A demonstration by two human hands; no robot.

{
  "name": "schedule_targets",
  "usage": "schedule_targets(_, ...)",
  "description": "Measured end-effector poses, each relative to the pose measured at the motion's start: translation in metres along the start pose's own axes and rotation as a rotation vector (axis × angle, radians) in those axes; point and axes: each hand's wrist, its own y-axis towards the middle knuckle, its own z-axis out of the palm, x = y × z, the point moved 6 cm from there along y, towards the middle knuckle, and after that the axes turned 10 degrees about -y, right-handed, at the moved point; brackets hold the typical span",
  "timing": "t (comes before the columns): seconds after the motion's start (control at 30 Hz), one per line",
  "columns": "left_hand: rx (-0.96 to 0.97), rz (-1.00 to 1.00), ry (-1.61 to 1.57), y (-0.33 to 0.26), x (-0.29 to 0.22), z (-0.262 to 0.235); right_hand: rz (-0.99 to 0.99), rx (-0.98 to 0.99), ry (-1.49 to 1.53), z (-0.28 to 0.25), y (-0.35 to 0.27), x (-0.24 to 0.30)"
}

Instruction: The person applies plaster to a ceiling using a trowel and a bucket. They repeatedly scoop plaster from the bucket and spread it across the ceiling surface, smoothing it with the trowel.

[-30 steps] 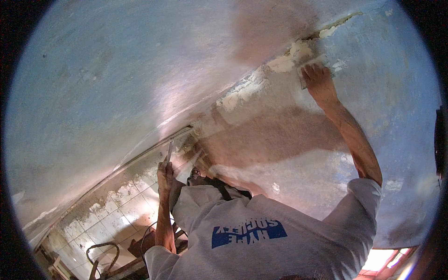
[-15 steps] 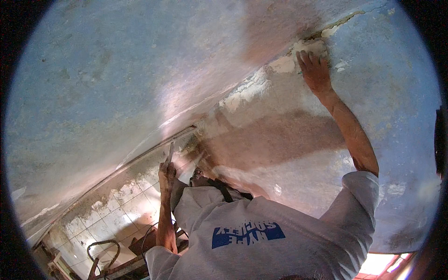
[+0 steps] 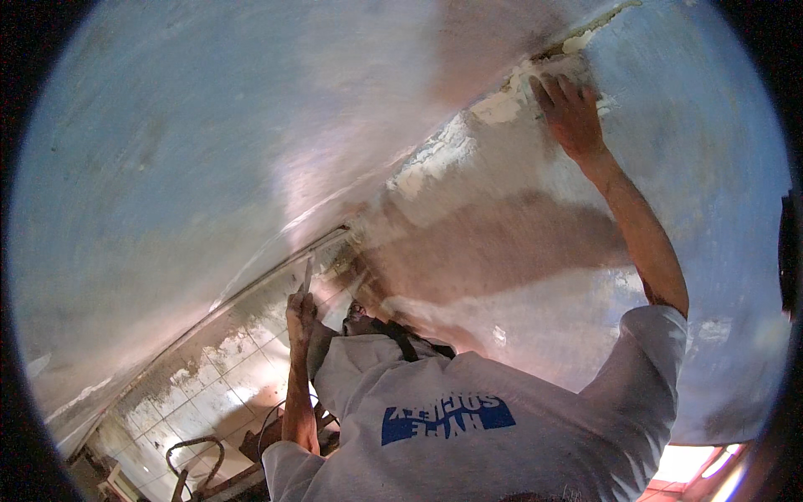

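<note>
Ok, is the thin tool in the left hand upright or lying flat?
Roughly upright: the thin tool points up from the closed left hand, leaning slightly right in the picture.

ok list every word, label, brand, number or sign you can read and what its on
Grey shirt: a blue printed block with two lines of large lettering, inverted in this view; I won't copy the wording.
Thin tool in the left hand: no lettering can be made out.
White tiles: stains and patches, no readable marks.
No other text is visible.
</note>
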Motion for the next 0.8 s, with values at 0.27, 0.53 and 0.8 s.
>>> schedule_targets(0.27,0.075,-0.048,0.157,0.011,0.026,-0.007,-0.1,0.466,-0.04,-0.01,-0.005,0.017)
schedule_targets(0.53,0.011,-0.153,-0.089,0.009,0.06,-0.022,-0.089,0.155,-0.081,-0.014,0.005,-0.015)
schedule_targets(0.8,0.032,0.051,0.222,0.001,-0.007,-0.003,-0.229,0.413,-0.171,-0.013,0.013,-0.005)
